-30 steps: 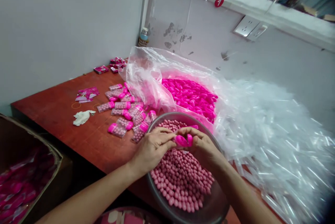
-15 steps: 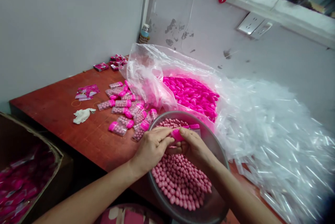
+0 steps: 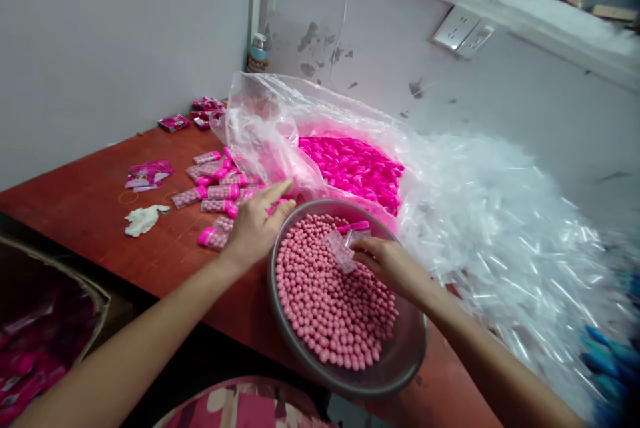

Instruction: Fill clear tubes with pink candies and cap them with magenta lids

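A metal bowl (image 3: pixel 395 375) full of pink beads (image 3: pixel 325 295) sits at the front edge of the red-brown table (image 3: pixel 100 195). My right hand (image 3: pixel 387 265) is over the beads, pinching a clear empty tube (image 3: pixel 341 249). A pink cap (image 3: pixel 354 226) lies on the beads just beyond it. My left hand (image 3: pixel 253 228) reaches left of the bowl, fingers spread over the pile of filled, pink-capped tubes (image 3: pixel 215 189); a pink cap shows under its fingertips.
Behind the bowl is a clear plastic bag (image 3: pixel 260 128) of loose pink caps (image 3: pixel 350 168). A big heap of empty clear tubes (image 3: pixel 505 248) lies to the right. A white crumpled rag (image 3: pixel 143 219), pink packets (image 3: pixel 149 175) and a cardboard box (image 3: pixel 55 321) are to the left.
My hands, which were together over the bowl pressing a pink cap, have parted. The left hand moved left to the pile of filled tubes. The right hand now holds a clear tube.
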